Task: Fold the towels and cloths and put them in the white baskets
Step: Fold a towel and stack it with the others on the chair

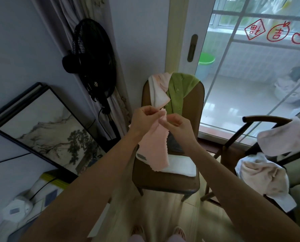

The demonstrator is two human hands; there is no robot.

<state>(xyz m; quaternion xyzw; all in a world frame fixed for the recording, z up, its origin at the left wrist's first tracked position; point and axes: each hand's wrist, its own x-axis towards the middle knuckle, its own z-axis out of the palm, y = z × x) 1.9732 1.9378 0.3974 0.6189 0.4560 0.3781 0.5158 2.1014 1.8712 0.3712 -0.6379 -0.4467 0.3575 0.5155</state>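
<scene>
Right then, I had both hands up at the top edge of the pink cloth [153,145], over the seat of the brown chair [165,182]. My left hand [143,121] pinched one upper corner between thumb and curled fingers, and my right hand [174,122] pinched the same top edge just beside it, so the two were almost touching. From that grip the cloth hung straight down, its long axis running away from my fingers toward the seat, and its lower end dangled in front of a folded white towel [179,167] that lay on the chair. Neither hand was clearly nearer the cloth; both sat on it.

I judged the fold not yet made: the hands would need to part along the edge to spread the cloth, since its whole length lay below them.

More laundry waited: a white towel [157,92] and a green cloth [178,88] over the chair back, pale towels [266,179] on a second chair to my right. I saw no white basket.
</scene>
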